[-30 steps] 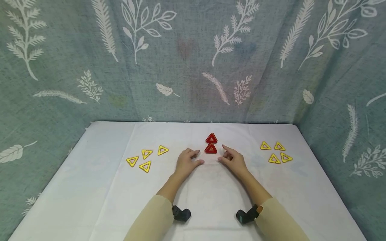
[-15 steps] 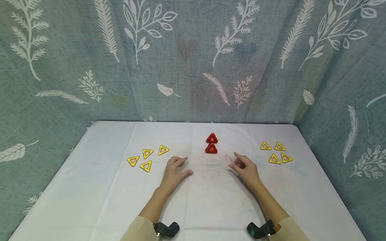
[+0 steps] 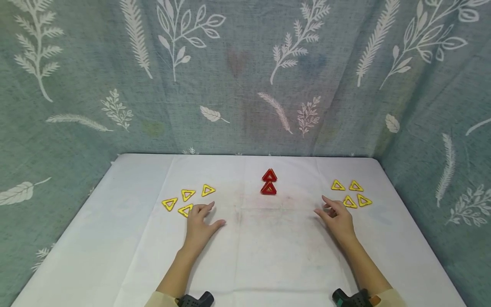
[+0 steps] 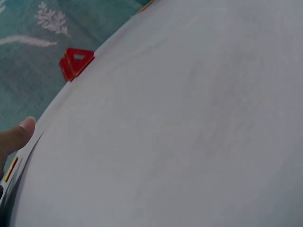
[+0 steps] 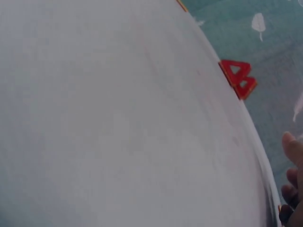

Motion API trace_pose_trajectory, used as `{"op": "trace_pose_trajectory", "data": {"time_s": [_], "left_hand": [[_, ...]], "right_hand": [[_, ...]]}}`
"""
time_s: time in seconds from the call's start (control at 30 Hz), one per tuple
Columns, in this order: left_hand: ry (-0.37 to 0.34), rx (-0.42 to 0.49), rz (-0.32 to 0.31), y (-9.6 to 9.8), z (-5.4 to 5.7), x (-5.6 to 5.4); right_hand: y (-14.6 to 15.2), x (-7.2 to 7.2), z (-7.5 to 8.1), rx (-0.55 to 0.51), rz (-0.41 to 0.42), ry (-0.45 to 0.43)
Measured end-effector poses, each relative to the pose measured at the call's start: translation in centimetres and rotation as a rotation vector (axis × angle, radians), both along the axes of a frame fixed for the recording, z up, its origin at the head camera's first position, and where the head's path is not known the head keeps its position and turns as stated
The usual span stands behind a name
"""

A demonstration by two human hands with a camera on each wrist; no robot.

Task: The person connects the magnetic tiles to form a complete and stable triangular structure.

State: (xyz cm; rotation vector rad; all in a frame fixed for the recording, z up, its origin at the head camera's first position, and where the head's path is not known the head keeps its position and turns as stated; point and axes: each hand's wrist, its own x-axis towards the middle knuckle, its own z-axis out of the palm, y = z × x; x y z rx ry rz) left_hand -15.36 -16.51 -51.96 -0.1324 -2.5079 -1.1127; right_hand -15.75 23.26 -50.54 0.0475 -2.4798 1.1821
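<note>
Two red triangular pieces stand at the back middle of the table, a nearer one [image 3: 268,192] in front of a farther one [image 3: 270,171]. My left hand [image 3: 198,228] holds nothing; its thumb is spread from the fingers, which overlap the edge of a yellow triangle frame [image 3: 181,210]. To the right, my right hand [image 3: 339,221] is bare too, its fingers loosely bent beside another yellow triangle frame [image 3: 350,207]. Only the left thumb [image 4: 19,135] shows well in the left wrist view. Fingertips [image 5: 291,149] appear at the right edge of the right wrist view.
Several yellow triangle frames lie flat in a loose group at the left, one of them [image 3: 203,190] farthest back. A similar group lies at the right, including a rear frame [image 3: 338,189]. Behind the white-covered table [image 3: 284,256] hangs a green leaf-patterned cloth [image 3: 245,115].
Both hands have drawn back from beside the red pieces and moved apart, the left toward the left yellow frames, the right toward the right ones. The red pieces stay standing in place.
</note>
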Motion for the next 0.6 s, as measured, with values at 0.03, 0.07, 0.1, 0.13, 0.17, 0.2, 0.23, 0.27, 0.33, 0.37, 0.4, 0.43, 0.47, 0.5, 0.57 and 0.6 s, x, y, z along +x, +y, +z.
{"op": "trace_pose_trajectory", "data": {"time_s": [0.03, 0.07, 0.1, 0.13, 0.17, 0.2, 0.23, 0.27, 0.33, 0.37, 0.4, 0.43, 0.47, 0.5, 0.57, 0.6], "left_hand": [[0.004, -0.003, 0.020, -0.6, 0.1, 0.0], [0.004, -0.008, 0.038, -1.2, 0.1, 0.1], [0.007, -0.010, 0.053, -1.8, 0.2, 0.1], [0.010, -0.013, 0.066, -2.4, 0.2, 0.1], [0.014, -0.018, 0.080, -2.9, 0.3, 0.2], [0.019, -0.025, 0.094, -3.5, 0.3, 0.2], [0.019, -0.033, 0.109, -4.1, 0.4, 0.3], [0.022, -0.041, 0.125, -4.7, 0.4, 0.3], [0.008, -0.063, 0.162, -5.8, 0.5, 0.4], [-0.008, -0.076, 0.180, -6.3, 0.6, 0.4], [-0.025, -0.086, 0.194, -6.8, 0.6, 0.4], [-0.041, -0.098, 0.208, -7.2, 0.6, 0.5], [-0.053, -0.106, 0.214, -7.7, 0.7, 0.5], [-0.067, -0.111, 0.215, -8.0, 0.7, 0.5], [-0.073, -0.127, 0.213, -8.7, 0.7, 0.5], [-0.078, -0.135, 0.209, -9.0, 0.8, 0.5]], "right_hand": [[0.3, 0.0, 0.1, 0.012, -0.012, 0.002], [0.6, 0.0, 0.2, 0.024, -0.026, 0.002], [0.9, 0.0, 0.2, 0.031, -0.039, -0.001], [1.2, 0.0, 0.3, 0.036, -0.054, -0.007], [1.5, 0.1, 0.4, 0.050, -0.069, -0.009], [1.8, 0.1, 0.4, 0.061, -0.084, -0.017], [2.1, 0.1, 0.5, 0.073, -0.095, -0.024], [2.3, 0.1, 0.6, 0.078, -0.108, -0.034], [2.8, 0.0, 0.7, 0.093, -0.134, -0.056], [3.1, 0.0, 0.8, 0.102, -0.146, -0.067], [3.3, 0.0, 0.8, 0.103, -0.158, -0.078], [3.5, 0.0, 1.0, 0.104, -0.164, -0.086], [3.7, 0.0, 1.1, 0.103, -0.172, -0.096], [3.9, 0.0, 1.2, 0.105, -0.177, -0.108], [4.3, 0.0, 1.4, 0.110, -0.184, -0.126], [4.5, 0.0, 1.4, 0.112, -0.186, -0.129]]}}
